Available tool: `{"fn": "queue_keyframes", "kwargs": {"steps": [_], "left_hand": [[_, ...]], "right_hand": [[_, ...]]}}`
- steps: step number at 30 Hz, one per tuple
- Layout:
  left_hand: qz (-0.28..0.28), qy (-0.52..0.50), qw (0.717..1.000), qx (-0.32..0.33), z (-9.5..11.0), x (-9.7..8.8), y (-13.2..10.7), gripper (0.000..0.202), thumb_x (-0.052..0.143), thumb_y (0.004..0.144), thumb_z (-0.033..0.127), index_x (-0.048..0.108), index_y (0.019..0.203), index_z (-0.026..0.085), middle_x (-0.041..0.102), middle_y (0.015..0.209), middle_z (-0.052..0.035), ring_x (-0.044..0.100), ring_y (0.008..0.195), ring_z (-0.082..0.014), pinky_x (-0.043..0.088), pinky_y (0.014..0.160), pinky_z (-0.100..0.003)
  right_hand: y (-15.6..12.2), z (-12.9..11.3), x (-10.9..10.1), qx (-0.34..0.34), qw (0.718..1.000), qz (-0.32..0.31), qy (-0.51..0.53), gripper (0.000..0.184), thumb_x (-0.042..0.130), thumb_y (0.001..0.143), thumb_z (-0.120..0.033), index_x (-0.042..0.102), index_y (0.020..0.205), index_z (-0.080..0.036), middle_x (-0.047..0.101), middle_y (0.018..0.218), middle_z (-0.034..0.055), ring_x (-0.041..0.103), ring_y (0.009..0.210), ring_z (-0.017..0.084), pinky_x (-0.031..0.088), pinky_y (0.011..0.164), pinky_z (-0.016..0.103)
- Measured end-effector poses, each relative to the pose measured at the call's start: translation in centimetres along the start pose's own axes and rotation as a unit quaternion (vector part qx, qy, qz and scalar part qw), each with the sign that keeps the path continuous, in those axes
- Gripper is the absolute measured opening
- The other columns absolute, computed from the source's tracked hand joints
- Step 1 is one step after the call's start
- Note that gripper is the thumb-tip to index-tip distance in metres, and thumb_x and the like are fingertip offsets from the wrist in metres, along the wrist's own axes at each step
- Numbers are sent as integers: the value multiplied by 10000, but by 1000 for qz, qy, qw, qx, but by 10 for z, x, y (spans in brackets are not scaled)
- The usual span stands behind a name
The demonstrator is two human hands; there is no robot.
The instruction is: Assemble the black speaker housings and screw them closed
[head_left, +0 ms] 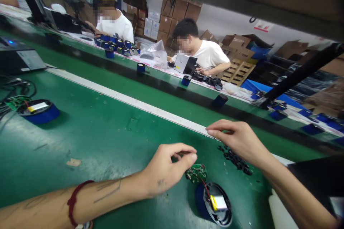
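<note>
Green circuit board [196, 173] flat on desk [107, 139], long axis roughly left-right, wired to battery [218, 202] in blue housing [200, 200] just below board, left hand [166, 168] narrow pinch just above board, can't tell if holding anything, right hand [238, 139] narrow, nothing visible held, right of board, over black parts pile [233, 159]

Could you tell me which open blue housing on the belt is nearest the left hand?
The housing just below that hand, beside the green circuit board; the other housing sits far left by tangled wires.
</note>
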State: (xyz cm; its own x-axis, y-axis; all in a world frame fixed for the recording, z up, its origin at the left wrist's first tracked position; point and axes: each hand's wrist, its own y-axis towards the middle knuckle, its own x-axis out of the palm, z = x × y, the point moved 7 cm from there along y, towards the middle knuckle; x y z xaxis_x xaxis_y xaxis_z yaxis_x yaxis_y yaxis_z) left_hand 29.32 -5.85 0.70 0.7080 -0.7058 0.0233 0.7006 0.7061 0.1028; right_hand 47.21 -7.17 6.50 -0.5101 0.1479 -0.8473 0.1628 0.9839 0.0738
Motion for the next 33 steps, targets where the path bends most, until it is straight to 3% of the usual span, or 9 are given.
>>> {"fn": "queue_keyframes", "kwargs": {"steps": [4,7,12,16,20,24,26,30,33], "left_hand": [[-111,-225,966,-61,8,10,3,270,615,882,367,701,877,111,710,791,-70,583,515,-85,458,479,-210],[-133,-293,943,-79,13,9,3,243,699,827,345,691,775,108,694,722,-60,599,533,-86,479,508,-199],[-179,-294,926,-153,5,12,0,342,733,780,420,667,688,98,655,619,-56,518,451,-60,366,420,-171],[-145,-272,934,-182,-4,6,5,305,796,710,371,673,698,92,609,554,-18,452,418,-36,304,417,-171],[-108,-272,939,-179,-11,-2,13,265,802,701,318,701,809,99,653,638,-38,525,500,-61,358,482,-186],[-75,-261,948,-165,-18,-6,16,278,789,729,311,707,874,88,665,709,-45,544,572,-63,411,558,-197],[-73,-251,951,-165,-22,-6,16,285,783,739,313,707,899,89,670,732,-46,560,601,-68,428,583,-201],[-92,-222,953,-184,-27,-2,12,269,774,749,311,710,903,101,680,755,-50,572,600,-72,422,546,-195],[-114,-207,952,-193,-28,2,10,245,778,739,294,724,883,103,691,789,-63,566,596,-70,398,500,-184]], "right_hand": [[-38,-71,6,-124,982,-12,144,111,645,856,-342,745,822,-310,642,798,-47,614,719,78,475,646,163],[-48,-84,6,-140,970,9,197,119,657,860,-258,746,843,-335,621,768,-51,596,694,60,458,631,143],[-43,-71,14,-73,978,-27,194,83,735,765,-310,695,700,-279,523,739,-51,525,688,63,423,624,157],[-42,-51,27,14,975,-34,217,333,754,694,-428,491,703,-224,496,658,-69,483,604,92,406,532,197],[-49,-26,32,63,992,-25,108,292,719,731,-483,642,844,-224,540,672,-38,450,588,110,346,545,240],[-55,-17,44,50,987,-137,67,152,629,830,-371,710,808,-245,624,810,-5,554,681,132,393,625,259],[-58,-20,45,22,983,-166,81,208,545,896,-349,702,793,-259,620,866,-13,580,762,128,415,684,250],[-80,-27,31,-69,993,-57,73,184,560,912,-391,728,961,-335,638,802,-20,601,696,113,463,636,215],[-110,-15,22,-20,984,84,158,144,670,817,-436,753,895,-347,627,565,-40,589,495,118,474,493,198]]}}
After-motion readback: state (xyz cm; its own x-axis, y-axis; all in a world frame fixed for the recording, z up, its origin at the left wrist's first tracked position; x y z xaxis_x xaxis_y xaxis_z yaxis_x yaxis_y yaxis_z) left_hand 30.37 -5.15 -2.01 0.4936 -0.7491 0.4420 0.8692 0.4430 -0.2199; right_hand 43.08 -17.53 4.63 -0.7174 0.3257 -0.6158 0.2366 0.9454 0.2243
